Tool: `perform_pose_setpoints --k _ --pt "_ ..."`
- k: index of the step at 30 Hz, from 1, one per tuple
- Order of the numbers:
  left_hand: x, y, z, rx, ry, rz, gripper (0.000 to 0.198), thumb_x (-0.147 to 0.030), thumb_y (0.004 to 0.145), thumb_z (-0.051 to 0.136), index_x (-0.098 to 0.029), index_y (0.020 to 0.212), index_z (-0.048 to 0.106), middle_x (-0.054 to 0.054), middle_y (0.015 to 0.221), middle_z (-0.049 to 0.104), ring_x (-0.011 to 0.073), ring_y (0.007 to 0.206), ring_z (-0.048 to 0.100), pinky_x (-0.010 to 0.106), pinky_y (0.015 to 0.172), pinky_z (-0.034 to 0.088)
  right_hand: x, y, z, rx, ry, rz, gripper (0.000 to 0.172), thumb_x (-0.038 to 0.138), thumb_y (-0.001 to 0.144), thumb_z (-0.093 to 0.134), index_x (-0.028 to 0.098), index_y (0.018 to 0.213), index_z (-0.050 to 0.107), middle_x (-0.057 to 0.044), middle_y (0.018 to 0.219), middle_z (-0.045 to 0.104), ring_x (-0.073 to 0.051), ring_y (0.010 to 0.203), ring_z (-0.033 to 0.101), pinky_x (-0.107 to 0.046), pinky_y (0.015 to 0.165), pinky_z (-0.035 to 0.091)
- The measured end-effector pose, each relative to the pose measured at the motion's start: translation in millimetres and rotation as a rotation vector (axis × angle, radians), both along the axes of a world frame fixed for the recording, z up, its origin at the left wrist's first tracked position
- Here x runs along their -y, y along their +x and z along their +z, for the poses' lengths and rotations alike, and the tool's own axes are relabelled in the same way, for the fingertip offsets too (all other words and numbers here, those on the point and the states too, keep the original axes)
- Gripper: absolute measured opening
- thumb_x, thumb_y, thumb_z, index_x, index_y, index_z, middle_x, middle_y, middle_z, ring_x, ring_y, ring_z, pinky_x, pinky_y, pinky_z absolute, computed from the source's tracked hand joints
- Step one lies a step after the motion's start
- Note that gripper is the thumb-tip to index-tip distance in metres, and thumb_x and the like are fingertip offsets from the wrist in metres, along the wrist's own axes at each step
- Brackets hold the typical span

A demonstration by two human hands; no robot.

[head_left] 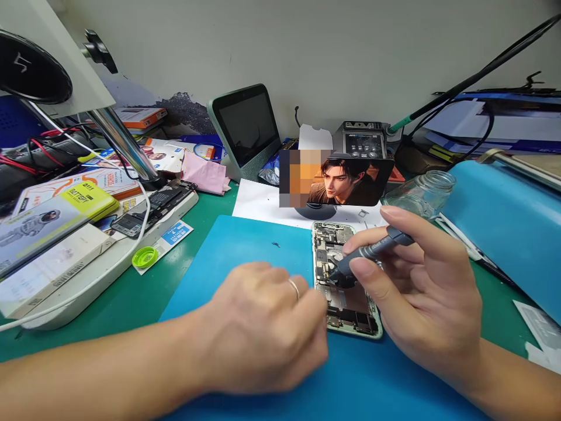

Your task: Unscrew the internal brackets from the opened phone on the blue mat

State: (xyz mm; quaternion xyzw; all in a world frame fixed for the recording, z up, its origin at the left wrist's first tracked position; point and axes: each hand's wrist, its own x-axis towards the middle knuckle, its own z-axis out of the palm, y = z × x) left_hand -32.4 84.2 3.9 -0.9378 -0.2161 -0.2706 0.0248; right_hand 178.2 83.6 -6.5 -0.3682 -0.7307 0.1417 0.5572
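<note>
An opened phone (333, 248) with its circuit boards exposed lies on a blue mat (245, 251). My right hand (421, 298) is closed around a dark grey screwdriver (372, 251), whose tip points down into the middle of the phone. My left hand (263, 327), a ring on one finger, rests on the mat with its fingers curled against the phone's left edge. Whether those fingers hold anything is hidden.
A glass jar (423, 193) stands behind my right hand. A small screen (245, 131), a picture card (350, 181) and a black device (363, 140) sit at the back. Boxes, cables, a green cap (144, 256) and a microscope base crowd the left. A blue sheet (504, 222) lies right.
</note>
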Motion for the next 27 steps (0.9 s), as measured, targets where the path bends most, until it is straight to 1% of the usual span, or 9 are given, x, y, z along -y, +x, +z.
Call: perform_pose_setpoints --k 2,4,5,7,9,12,19,23,27 --pt "-14.5 -5.5 5.2 0.015 0.068 0.084 0.028 -0.018 0.093 0.053 -0.02 0.066 0.061 -0.001 0.058 0.053 0.0165 0.049 0.048 0.038 0.048 0.033 -0.9 0.2 -0.7 -0.008 0.003 0.01 0.066 0.007 0.093 0.066 0.037 0.15 0.051 -0.003 0.105 0.07 -0.018 0.085 0.068 -0.035 0.08 0.065" --pt "-30.1 -13.1 8.4 -0.011 0.114 0.179 0.023 -0.018 0.092 0.053 -0.018 0.073 0.065 0.001 0.064 0.057 0.0177 0.056 0.053 0.038 0.054 0.038 -1.3 0.9 -1.0 -0.012 0.003 0.016 0.065 0.007 0.094 0.066 0.037 0.15 0.051 -0.002 0.102 0.07 -0.017 0.082 0.068 -0.036 0.079 0.065" --pt "-37.3 -17.0 9.2 -0.038 0.116 0.223 0.021 -0.02 0.092 0.052 -0.017 0.078 0.068 0.002 0.067 0.06 0.0191 0.059 0.056 0.037 0.057 0.039 -1.4 1.3 -1.1 -0.009 0.005 0.02 0.065 0.007 0.094 0.066 0.038 0.149 0.051 -0.001 0.101 0.071 -0.017 0.081 0.068 -0.036 0.079 0.065" --pt "-48.7 -23.8 9.7 -0.105 0.03 0.314 0.021 -0.021 0.093 0.051 -0.015 0.09 0.07 0.007 0.082 0.067 0.0224 0.07 0.061 0.037 0.062 0.042 -1.3 2.2 -1.3 0.0 0.009 0.025 0.065 0.007 0.094 0.065 0.038 0.149 0.051 -0.001 0.103 0.072 -0.017 0.081 0.069 -0.036 0.08 0.064" --pt "-55.7 -27.9 8.8 -0.133 -0.018 0.316 0.023 -0.022 0.094 0.05 -0.015 0.097 0.071 0.01 0.093 0.07 0.0246 0.08 0.064 0.038 0.067 0.046 -1.0 3.0 -1.5 0.003 0.011 0.032 0.066 0.006 0.094 0.065 0.038 0.15 0.05 -0.001 0.104 0.071 -0.017 0.084 0.068 -0.035 0.081 0.064" --pt "-61.7 -29.8 5.6 -0.159 -0.079 0.276 0.023 -0.021 0.096 0.05 -0.017 0.1 0.071 0.009 0.1 0.07 0.026 0.089 0.064 0.039 0.073 0.048 -0.5 4.0 -1.8 0.01 0.012 0.028 0.067 0.006 0.094 0.065 0.038 0.151 0.049 -0.001 0.104 0.071 -0.017 0.085 0.068 -0.035 0.082 0.064" --pt "-76.4 -35.2 -2.2 -0.138 -0.273 0.223 0.014 -0.016 0.095 0.055 -0.019 0.1 0.067 0.005 0.102 0.068 0.0216 0.095 0.063 0.034 0.083 0.05 -1.0 0.9 0.7 -0.012 -0.012 -0.011 0.058 0.015 0.095 0.068 0.038 0.146 0.054 -0.003 0.101 0.072 -0.019 0.079 0.067 -0.037 0.073 0.064" --pt "-80.4 -36.3 -3.4 -0.125 -0.337 0.187 0.012 -0.016 0.098 0.053 -0.019 0.096 0.065 0.004 0.099 0.066 0.0203 0.094 0.061 0.033 0.082 0.049 -1.5 -1.6 2.3 -0.02 -0.018 -0.01 0.059 0.013 0.095 0.067 0.039 0.146 0.054 -0.003 0.102 0.071 -0.019 0.081 0.068 -0.036 0.074 0.064" --pt "-82.4 -34.8 -4.9 -0.104 -0.374 0.168 0.016 -0.017 0.103 0.048 -0.018 0.096 0.062 0.006 0.101 0.065 0.0211 0.095 0.059 0.035 0.084 0.047 -1.7 -1.8 2.1 -0.018 -0.011 -0.012 0.06 0.013 0.095 0.067 0.04 0.147 0.053 -0.004 0.107 0.069 -0.019 0.083 0.068 -0.038 0.075 0.065"
